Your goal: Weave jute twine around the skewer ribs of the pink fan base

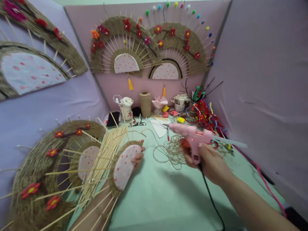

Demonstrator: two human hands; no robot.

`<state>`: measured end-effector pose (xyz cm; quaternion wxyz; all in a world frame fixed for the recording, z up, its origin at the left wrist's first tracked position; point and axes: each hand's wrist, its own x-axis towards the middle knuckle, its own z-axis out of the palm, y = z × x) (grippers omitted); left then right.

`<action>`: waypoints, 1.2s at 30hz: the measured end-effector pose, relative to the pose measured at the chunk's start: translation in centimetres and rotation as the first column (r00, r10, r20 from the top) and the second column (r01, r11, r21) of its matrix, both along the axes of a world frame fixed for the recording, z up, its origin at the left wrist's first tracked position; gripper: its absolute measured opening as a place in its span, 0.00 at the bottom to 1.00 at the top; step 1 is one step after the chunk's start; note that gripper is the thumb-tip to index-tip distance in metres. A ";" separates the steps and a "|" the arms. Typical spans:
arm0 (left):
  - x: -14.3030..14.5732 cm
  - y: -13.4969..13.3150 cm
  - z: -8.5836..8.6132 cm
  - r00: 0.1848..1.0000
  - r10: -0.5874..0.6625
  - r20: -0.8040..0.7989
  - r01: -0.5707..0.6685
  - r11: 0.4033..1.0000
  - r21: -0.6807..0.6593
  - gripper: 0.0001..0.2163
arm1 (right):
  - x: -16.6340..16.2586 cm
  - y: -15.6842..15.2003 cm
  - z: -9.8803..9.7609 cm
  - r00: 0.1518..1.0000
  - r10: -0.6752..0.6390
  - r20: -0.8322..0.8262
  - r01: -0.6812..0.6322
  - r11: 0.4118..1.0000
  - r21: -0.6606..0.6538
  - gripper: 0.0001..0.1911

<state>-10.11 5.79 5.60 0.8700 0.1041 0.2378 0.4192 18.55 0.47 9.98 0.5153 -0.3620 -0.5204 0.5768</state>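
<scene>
My right hand [207, 160] is wrapped round the handle of a pink hot glue gun [190, 133], its nozzle pointing left and a clear glue stick [231, 141] poking out of its back. A black cord hangs from the handle. My left hand [138, 157] grips a half-round fan piece [126, 166] from behind, so only fingertips show at its straight edge. The piece has a red-dotted white centre, a twine-wrapped rim and thin wooden sticks fanning out to the left. Loose jute twine [172, 150] lies tangled on the green table, behind the glue gun.
A bundle of bamboo sticks [109, 150] lies at left, beside a flowered twine fan [31, 170]. Along the back stand a white jug [126, 107], a twine spool [145, 104] and red pipe cleaners [207, 115]. Finished fans [125, 29] hang on the pink wall.
</scene>
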 end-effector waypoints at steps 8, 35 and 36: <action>0.6 -0.4 -1.5 0.985 -0.163 0.047 0.169 0.973 -0.156 0.17 | -3.7 5.8 -3.5 0.986 0.164 -0.018 -0.165 0.968 -0.187 0.21; 1.5 -1.3 -3.4 0.953 -0.303 0.023 0.304 0.949 -0.079 0.10 | -3.0 4.5 -7.7 0.927 0.051 0.372 -0.026 0.997 -0.073 0.26; 1.5 -1.3 -3.4 0.951 -0.308 0.012 0.308 0.949 -0.067 0.10 | -3.0 4.5 -7.7 0.927 0.052 0.372 -0.025 0.997 -0.078 0.26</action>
